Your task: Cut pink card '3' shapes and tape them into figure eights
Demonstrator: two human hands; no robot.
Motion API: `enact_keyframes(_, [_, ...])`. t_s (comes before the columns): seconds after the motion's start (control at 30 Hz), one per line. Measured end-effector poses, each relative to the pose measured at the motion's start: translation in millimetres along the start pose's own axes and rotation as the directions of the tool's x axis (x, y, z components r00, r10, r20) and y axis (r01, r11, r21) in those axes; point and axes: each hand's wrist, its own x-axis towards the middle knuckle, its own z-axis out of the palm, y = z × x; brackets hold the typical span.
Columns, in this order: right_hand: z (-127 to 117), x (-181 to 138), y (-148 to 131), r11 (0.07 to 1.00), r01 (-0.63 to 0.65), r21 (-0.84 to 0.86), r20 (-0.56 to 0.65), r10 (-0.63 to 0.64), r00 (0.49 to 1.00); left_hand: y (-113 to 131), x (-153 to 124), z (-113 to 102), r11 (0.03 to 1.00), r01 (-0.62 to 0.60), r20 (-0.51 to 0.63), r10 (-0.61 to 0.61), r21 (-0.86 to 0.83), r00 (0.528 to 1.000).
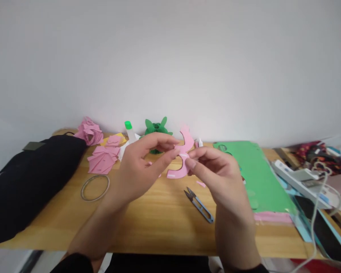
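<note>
Both of my hands hold a curved pink paper piece (184,155) above the middle of the wooden table (147,216). My left hand (143,163) pinches its upper part between thumb and fingers. My right hand (216,172) pinches its lower part from the right. A small pair of grey thread snips (199,204) lies on the table just below my hands. A tiny pink scrap (200,184) lies beside them.
A stack of pink paper cut-outs (104,157), a pink paper flower (88,131), a glue bottle with a green cap (130,132) and a green paper shape (157,129) stand at the back. A clear tape ring (95,187) and a black bag (28,178) lie left; green sheets (252,170) and cables right.
</note>
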Motion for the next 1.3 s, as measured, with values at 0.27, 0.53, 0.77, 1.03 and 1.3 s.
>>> enact_keyframes(0.27, [5,-3,5,0.996,0.074,-0.058,-0.045,-0.077,0.996,-1,-7,7,0.984,-0.131,-0.072,0.14,0.123,0.987])
enact_keyframes(0.53, [8,-15,-1,0.851,0.231,-0.472,-0.064,-0.294,0.954,3,-12,7,0.853,-0.359,0.043,0.371,0.38,0.928])
enact_keyframes(0.77, [9,-20,-3,0.636,0.365,-0.68,0.073,-0.437,0.897,1,-13,8,0.762,-0.452,0.026,0.498,0.464,0.867])
enact_keyframes(1.03, [8,-21,-6,0.585,0.415,-0.696,0.124,-0.472,0.873,3,-14,7,0.76,-0.46,0.029,0.504,0.46,0.863])
enact_keyframes(1.3, [6,-23,-6,0.568,0.425,-0.705,0.121,-0.494,0.861,7,-13,5,0.771,-0.457,0.042,0.491,0.443,0.87])
